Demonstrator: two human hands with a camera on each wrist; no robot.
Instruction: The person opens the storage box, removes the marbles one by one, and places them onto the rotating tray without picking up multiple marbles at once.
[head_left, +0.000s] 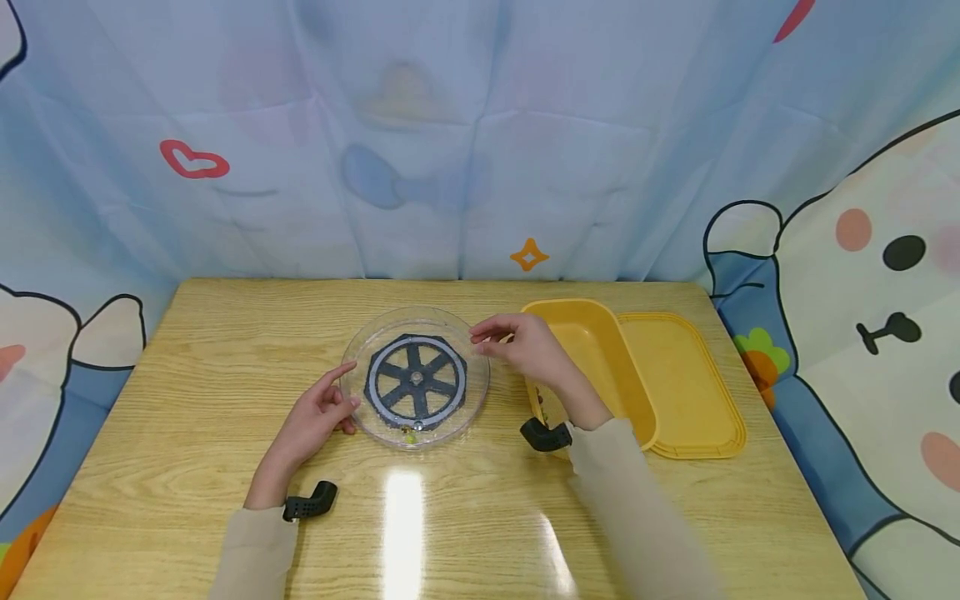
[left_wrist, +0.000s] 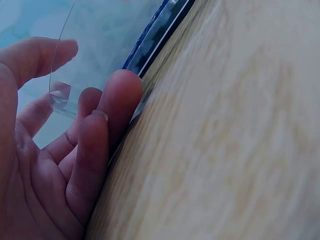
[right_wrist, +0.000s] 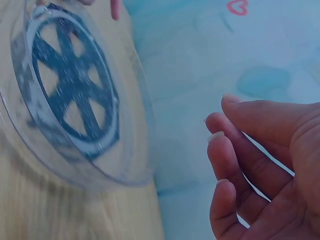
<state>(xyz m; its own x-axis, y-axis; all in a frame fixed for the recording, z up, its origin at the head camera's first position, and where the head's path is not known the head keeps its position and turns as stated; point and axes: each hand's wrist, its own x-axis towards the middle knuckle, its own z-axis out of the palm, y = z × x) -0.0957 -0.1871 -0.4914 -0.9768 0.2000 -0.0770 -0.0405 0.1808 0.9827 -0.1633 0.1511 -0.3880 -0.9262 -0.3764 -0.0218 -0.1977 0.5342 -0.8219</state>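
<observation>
Resting flat at the middle of the wooden counter (head_left: 187,367), the round clear plastic dish with the dark spoked wheel insert (head_left: 416,379) is touched at its left rim by the left hand (head_left: 318,417), fingers relaxed, while the right hand (head_left: 525,346) hovers loosely curled beside the right rim, gripping nothing, so no lift has begun.

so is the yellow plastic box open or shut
Open: the yellow plastic box has no cover on it, and its flat yellow lid lies beside it on the wooden table.
</observation>
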